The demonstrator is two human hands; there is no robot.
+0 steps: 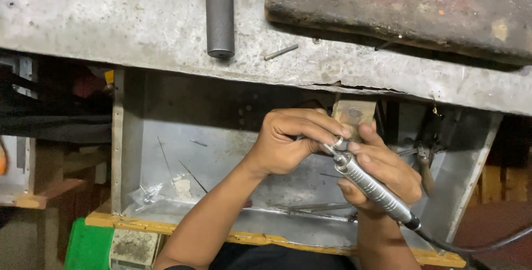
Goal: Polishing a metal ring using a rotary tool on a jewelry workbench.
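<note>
Up close, the small silver ring [336, 143] looks shiny.

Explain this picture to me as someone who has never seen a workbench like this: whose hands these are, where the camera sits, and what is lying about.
There is one picture, taken by a camera worn on the person's head and looking down at their own two bare hands. The left hand pinches a small silver metal ring against a worn wooden peg. The right hand grips a ribbed silver handheld rotary tool, its tip at the ring and a black cable trailing away. Beneath the hands is a sheet-metal tray holding thin wires and a small clear plastic bag. On the scuffed grey benchtop above lie a dark grey metal cylinder, a small metal pin and a rusty brown slab.
</note>
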